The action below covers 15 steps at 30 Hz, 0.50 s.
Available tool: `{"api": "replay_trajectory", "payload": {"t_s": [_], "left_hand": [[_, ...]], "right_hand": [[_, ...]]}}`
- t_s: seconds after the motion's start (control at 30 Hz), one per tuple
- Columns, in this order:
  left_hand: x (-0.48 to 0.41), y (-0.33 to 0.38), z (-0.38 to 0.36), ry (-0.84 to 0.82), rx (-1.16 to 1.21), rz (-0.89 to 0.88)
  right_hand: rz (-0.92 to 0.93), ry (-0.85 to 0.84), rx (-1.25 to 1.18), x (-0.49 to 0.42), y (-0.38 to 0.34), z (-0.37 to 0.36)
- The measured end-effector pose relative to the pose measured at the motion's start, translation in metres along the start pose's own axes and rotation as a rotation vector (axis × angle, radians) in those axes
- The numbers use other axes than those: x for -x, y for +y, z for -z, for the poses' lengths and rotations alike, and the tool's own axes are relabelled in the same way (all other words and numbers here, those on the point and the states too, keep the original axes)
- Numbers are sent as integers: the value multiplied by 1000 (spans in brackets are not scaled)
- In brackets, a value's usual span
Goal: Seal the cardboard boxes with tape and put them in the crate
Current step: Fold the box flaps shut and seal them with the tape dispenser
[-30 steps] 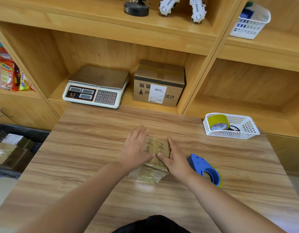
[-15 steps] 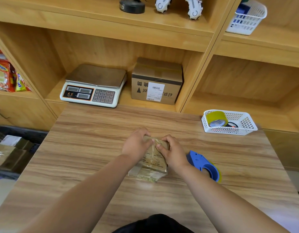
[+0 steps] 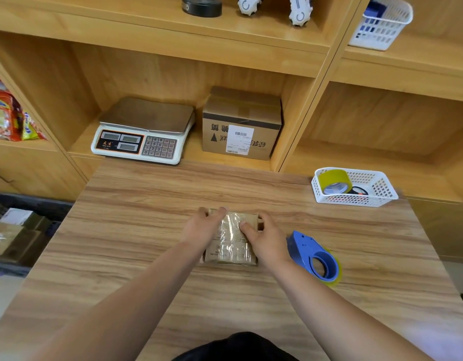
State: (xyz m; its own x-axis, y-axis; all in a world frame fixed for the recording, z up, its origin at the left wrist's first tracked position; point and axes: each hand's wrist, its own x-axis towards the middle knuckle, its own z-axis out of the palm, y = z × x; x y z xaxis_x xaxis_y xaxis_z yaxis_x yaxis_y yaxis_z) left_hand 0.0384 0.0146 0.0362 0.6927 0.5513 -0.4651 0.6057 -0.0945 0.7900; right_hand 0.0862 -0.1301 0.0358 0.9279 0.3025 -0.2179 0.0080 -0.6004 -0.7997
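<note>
Crate (image 3: 29, 201), far left of the small cardboard box (image 3: 226, 252) on the table (image 3: 136, 230): part-filled, contents cut off. Left hand (image 3: 201, 229) grips the box's far-left corner; right hand (image 3: 265, 239) clasps its right side, thumb pressing clear tape (image 3: 231, 231) on top (strip ends hidden). Blue tape dispenser (image 3: 313, 259), just right of the box, idle: sealing seemingly near done, crating remains.

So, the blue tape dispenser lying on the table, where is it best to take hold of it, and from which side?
Probably the round ring end of the tape dispenser, from above with the right hand, which is just beside it. It lies flat on the table, its narrow nose pointing toward the small box, so fingers can close across the ring.
</note>
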Motion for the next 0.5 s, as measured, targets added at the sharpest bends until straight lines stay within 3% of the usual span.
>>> {"api": "replay_trajectory", "payload": {"t_s": [0.1,0.23,0.5], "left_hand": [[2,-3,6,34,56,-100],[5,-26,6,-88,181,-167],[13,-67,13,-81,-85,-201]], "right_hand": [[35,-8,-85,1,-3,-2],[37,-53,-64,10,9,-17],[105,-235,132,33,37,-40]]}}
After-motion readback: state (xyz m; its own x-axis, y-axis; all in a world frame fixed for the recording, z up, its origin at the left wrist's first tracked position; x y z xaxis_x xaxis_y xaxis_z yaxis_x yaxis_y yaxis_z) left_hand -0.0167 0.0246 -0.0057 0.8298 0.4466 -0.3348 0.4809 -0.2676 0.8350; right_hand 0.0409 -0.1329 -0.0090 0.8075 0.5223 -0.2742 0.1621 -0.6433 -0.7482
